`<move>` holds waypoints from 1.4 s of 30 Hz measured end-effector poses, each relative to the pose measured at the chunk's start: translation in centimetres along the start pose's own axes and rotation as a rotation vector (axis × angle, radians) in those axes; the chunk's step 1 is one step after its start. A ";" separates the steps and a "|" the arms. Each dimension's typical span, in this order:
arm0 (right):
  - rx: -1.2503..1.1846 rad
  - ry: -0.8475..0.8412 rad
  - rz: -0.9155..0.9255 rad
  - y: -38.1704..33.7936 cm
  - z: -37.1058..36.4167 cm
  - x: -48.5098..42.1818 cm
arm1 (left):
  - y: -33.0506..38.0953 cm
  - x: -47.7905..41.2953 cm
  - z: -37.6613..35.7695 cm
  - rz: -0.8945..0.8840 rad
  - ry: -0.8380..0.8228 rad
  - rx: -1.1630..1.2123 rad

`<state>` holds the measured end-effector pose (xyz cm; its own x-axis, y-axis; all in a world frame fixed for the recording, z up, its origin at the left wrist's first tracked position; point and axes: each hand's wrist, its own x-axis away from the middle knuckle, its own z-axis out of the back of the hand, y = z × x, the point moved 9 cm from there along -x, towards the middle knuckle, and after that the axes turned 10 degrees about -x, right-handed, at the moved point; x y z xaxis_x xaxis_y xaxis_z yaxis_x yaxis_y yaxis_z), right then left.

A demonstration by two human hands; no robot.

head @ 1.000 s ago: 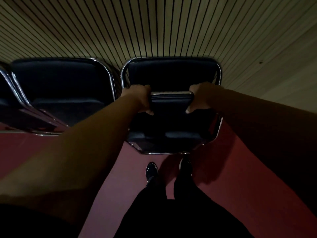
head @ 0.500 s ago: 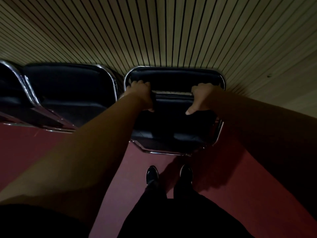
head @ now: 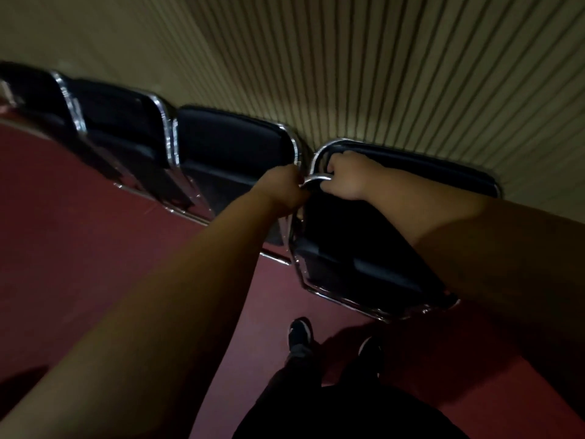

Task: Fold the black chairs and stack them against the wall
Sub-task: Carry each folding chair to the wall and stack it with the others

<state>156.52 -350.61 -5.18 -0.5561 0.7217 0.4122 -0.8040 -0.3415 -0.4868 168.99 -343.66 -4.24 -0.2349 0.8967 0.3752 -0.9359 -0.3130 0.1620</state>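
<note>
A folded black chair (head: pixel 357 248) with a chrome frame leans against the slatted wall (head: pixel 380 74) at the right end of a row. My left hand (head: pixel 281 191) grips the chrome tube at the chair's upper left corner. My right hand (head: pixel 345 179) grips the same tube just to the right, fingers curled over the top edge. Three more folded black chairs (head: pixel 228 153) lean against the wall to the left, side by side.
Dark red floor (head: pixel 95 248) runs along the wall. My two black shoes (head: pixel 299 334) stand just in front of the held chair. The scene is dim and the frame is slightly blurred.
The view has swung and tilted, showing more chairs on the left. Both hands have moved from the middle of the chair to its upper left corner, close together.
</note>
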 end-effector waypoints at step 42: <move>0.568 -0.771 1.327 -91.6 -64.7 27.4 | -75.3 76.1 -13.2 1.597 0.432 0.785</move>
<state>228.56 -260.56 0.85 -0.7072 -0.6353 0.3102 0.4222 -0.7315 -0.5355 218.07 -247.75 0.07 -0.8380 -0.4031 0.3679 0.5202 -0.7938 0.3151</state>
